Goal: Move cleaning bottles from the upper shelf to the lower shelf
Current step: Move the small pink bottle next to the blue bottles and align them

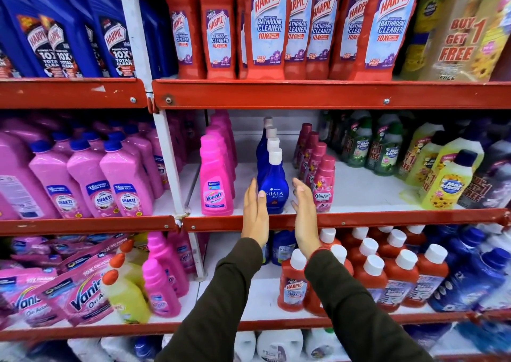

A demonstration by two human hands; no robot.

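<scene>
Both hands, left (255, 212) and right (304, 215), open wide flanking front blue Ujala bottle (272, 187) at shelf (359, 219) front edge; should close evenly, lift straight.

We counted four blue bottles (272, 184) in one row. Beside them stood four Comfort bottles (324, 187).

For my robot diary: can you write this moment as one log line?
stage: reaching | left hand: open | right hand: open | target: front blue bottle, between both hands, middle shelf | held: nothing
</scene>
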